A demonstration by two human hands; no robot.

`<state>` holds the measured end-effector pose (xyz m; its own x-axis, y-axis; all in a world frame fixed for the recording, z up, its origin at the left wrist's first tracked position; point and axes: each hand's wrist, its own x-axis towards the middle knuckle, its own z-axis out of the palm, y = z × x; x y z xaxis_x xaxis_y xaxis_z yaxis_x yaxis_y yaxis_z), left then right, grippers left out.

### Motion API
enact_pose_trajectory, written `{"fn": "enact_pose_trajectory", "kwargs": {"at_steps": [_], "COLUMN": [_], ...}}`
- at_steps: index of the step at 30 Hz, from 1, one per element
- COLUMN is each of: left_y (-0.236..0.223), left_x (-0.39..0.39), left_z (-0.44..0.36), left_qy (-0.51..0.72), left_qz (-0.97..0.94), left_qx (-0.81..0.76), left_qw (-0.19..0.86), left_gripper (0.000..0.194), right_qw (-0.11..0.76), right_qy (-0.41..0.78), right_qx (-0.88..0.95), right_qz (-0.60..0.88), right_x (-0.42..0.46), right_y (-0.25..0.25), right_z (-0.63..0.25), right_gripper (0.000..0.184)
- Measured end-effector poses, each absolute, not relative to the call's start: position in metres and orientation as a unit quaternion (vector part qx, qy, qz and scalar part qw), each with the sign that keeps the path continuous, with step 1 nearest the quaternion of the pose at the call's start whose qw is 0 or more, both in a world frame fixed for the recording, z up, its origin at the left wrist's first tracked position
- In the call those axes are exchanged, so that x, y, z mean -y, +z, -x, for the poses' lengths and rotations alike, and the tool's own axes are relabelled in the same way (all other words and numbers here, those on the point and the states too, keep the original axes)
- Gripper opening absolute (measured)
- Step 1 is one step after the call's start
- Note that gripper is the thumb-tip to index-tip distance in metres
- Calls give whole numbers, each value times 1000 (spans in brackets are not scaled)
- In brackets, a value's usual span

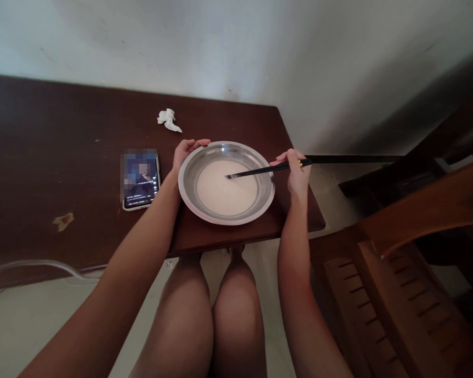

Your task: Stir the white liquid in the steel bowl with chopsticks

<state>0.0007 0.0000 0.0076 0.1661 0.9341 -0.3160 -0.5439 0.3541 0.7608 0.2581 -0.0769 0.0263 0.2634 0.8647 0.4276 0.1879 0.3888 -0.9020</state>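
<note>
A wide metal bowl [225, 220] stands near the front edge of the table, with a smooth off-white liquid [225, 195] in its bottom. My left hand [184, 153] grips the bowl's far left rim, its fingers along the outside; the thumb is hard to make out. On the right, my right hand [297, 176] is closed around black chopsticks [256, 171] with gold bands near their upper end. They slant down over the right rim, close together, and their whitish tips touch the liquid near the middle.
A phone [142, 181] with a lit screen lies left of the bowl on the dark brown table [79, 142]. Beyond it sits a crumpled white tissue [168, 119]. A pale cable [43, 262] hangs by the front edge. Slatted wooden furniture [378, 294] stands at right.
</note>
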Motion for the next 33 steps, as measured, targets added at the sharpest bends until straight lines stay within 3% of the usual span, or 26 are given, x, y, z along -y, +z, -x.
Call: {"fn": "enact_pose_trajectory", "kwargs": {"at_steps": [2,7,14,20,26,33], "left_y": [8,6,9,8,5,8], "left_x": [0,0,1,1,-2,0], "left_z": [-1,0,-2,-1,0,-1], "left_qy": [508,510,511,511,514,512], "left_qz": [-247,-257,-237,-240,-259,-234], "left_qx": [-394,-399,-396,-394,-402,-400], "left_qw": [725,717,725,725,712,723], "left_gripper": [34,34,35,33,36,37], "right_qw": [633,542,632,538,622,554], "right_qy": [287,307,277,286,262,291], "right_qx": [542,632,549,642,555,630], "right_qz": [472,461,472,464,486,461], "right_x": [77,84,76,84,78,83], "right_y": [25,32,25,33,27,32], "right_z": [-259,-253,-259,-253,-259,-253], "right_gripper": [36,34,37,34,37,32]}}
